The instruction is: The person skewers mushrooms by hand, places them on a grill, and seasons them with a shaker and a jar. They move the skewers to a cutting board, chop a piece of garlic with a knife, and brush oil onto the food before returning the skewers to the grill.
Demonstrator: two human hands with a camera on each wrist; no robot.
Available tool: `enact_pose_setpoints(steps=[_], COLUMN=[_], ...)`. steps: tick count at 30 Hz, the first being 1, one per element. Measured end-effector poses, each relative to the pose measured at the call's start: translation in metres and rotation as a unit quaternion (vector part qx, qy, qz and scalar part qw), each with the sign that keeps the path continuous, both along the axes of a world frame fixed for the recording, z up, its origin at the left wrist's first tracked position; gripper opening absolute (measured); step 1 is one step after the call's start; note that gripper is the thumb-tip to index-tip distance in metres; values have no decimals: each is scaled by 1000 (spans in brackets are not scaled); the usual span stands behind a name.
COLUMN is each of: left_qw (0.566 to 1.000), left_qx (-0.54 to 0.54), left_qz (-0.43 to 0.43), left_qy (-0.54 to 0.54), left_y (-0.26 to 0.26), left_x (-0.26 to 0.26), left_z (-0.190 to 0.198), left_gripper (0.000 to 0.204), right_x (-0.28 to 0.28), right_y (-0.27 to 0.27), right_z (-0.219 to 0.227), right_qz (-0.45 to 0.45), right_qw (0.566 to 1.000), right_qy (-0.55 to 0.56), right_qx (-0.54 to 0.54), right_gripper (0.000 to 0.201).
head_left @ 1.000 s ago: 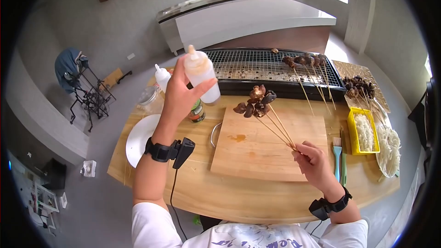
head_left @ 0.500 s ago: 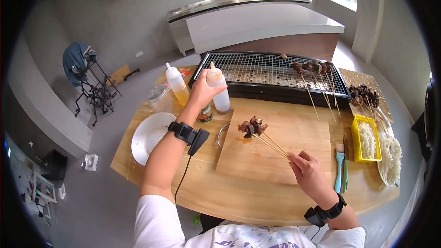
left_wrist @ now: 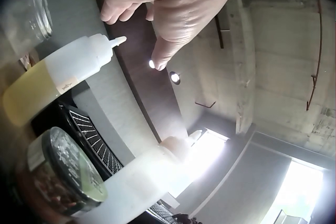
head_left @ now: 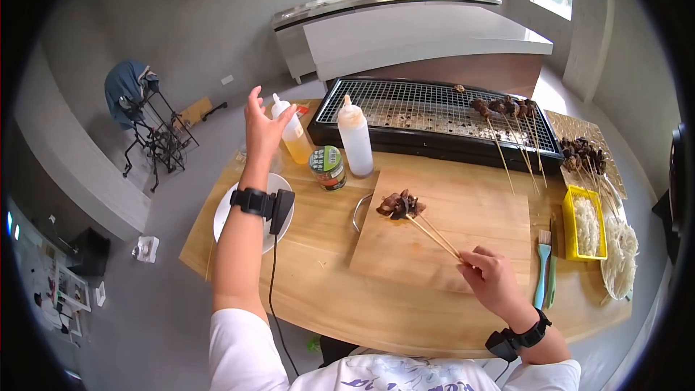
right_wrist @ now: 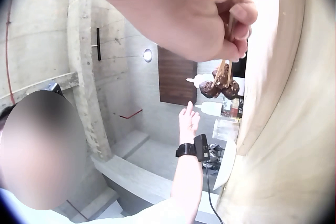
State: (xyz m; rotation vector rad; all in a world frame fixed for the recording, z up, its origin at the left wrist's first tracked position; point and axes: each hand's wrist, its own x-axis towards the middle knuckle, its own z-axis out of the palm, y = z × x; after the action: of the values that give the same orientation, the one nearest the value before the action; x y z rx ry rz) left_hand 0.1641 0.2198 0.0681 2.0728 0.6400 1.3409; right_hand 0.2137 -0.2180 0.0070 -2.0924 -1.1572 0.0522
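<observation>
My left hand (head_left: 263,130) is raised beside a squeeze bottle of yellow liquid (head_left: 298,141), thumb and fingers spread with nothing between them. In the left wrist view that hand (left_wrist: 168,8) is apart from the bottle's nozzle (left_wrist: 119,40). A second, whitish squeeze bottle (head_left: 355,141) stands upright to the right, beside a green-lidded jar (head_left: 327,166). With thumb and fingers my right hand (head_left: 494,280) pinches a few wooden skewers (head_left: 438,240) by their lower ends. Dark meat pieces (head_left: 402,205) on their tips lie low over the wooden cutting board (head_left: 470,210).
A long black grill (head_left: 420,130) stands behind the board, with meat skewers (head_left: 507,107) at its right. A blue brush (head_left: 542,268), a yellow basket (head_left: 568,226) of white shreds and more skewers (head_left: 583,152) lie right. A white plate (head_left: 282,228) sits left, partly under my forearm.
My left hand has set the whitish bottle down on the table, let it go and moved left to the yellow-liquid bottle. My right hand has lowered the skewers' meat to the board.
</observation>
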Motion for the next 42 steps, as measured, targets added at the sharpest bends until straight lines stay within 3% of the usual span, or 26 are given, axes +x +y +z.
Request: enact_pose_setpoints(steps=[2, 3, 5, 6, 8, 9, 11, 12, 14, 15, 18, 20, 22, 23, 24, 28, 30, 31, 32, 33, 35, 37, 39, 41, 42], left_qw=[996, 996, 995, 996, 996, 994, 992, 989, 986, 982, 981, 989, 995, 999, 996, 991, 988, 977, 953, 931, 888, 883, 896, 906, 895], left_qx=[3, 4, -30, -57, -72, -86, -95, -104, -129, -158, -112, -78, -41, -12, 16, 90, 108, 99, 140, 108, 122, 132, 133, 132, 173], left_qz=[63, 60, 53, 36, 40, 48, 72, 96, 94, 92, 142, 119, 93, 35, -23, -70, -68, -109, -111, -160, -221, -237, -208, -182, -187], left_qy=[68, 64, 82, 51, 46, 43, 46, 48, 49, 45, 73, 43, 17, -32, -81, -69, 82, 151, 245, 311, 385, 383, 370, 359, 365], left_y=[13, 16, 27, 31, 39, 42, 44, 45, 38, 32, 29, 20, -1, -15, -30, -99, -136, -149, -159, -166, -175, -176, -181, -183, -181], left_x=[5, 9, 19, 26, 34, 38, 45, 47, 44, 42, 40, 33, 21, 13, 4, -36, -52, -57, -60, -64, -67, -69, -73, -72, -69], left_z=[-5, -7, -17, -23, -35, -40, -47, -48, -50, -49, -49, -39, -16, -3, 10, 34, 29, 21, 12, 4, -11, -19, -1, 5, 3], left_gripper=[86, 86, 88, 85, 80, 75, 70, 65, 63, 61, 61, 59, 57, 56, 54, 52, 56, 56, 55, 54, 51, 49, 48, 48, 46], right_x=[2, 3, 1, 0, -1, -1, -3, -2, -2, -2, -1, 1, 0, 0, -1, -2, -2, -4, -4, -5, -8, -8, -7, -7, -7], right_y=[-1, -1, 0, 0, -1, -1, 0, 0, 1, 0, 0, 0, 0, 1, 2, 3, 2, 3, 3, 3, 2, 3, 4, 3, 2], right_z=[-7, -8, -8, -5, 3, 5, 6, 4, -1, -2, -2, -3, -4, -4, -4, -7, -9, -9, -9, -7, -3, -6, -9, -10, -9], right_qz=[30, 28, 65, 61, 84, 84, 72, 73, 81, 80, 81, 91, 86, 84, 82, 70, 78, 78, 79, 79, 82, 78, 70, 43, 42], right_qw=[981, 982, 931, 932, 876, 876, 817, 815, 761, 760, 734, 696, 686, 677, 674, 678, 687, 706, 726, 726, 802, 803, 805, 852, 851], right_qy=[192, 188, 359, 357, 475, 474, 571, 573, 639, 640, 669, 705, 714, 723, 726, 723, 715, 696, 676, 677, 587, 585, 582, 516, 517], right_qx=[-10, -9, 20, 21, 16, 16, 31, 34, 71, 73, 85, 105, 109, 107, 112, 110, 108, 105, 100, 96, 75, 81, 93, 80, 80], right_gripper=[17, 17, 22, 22, 25, 25, 27, 27, 29, 29, 30, 30, 30, 30, 30, 29, 29, 30, 30, 30, 32, 31, 31, 29, 29])
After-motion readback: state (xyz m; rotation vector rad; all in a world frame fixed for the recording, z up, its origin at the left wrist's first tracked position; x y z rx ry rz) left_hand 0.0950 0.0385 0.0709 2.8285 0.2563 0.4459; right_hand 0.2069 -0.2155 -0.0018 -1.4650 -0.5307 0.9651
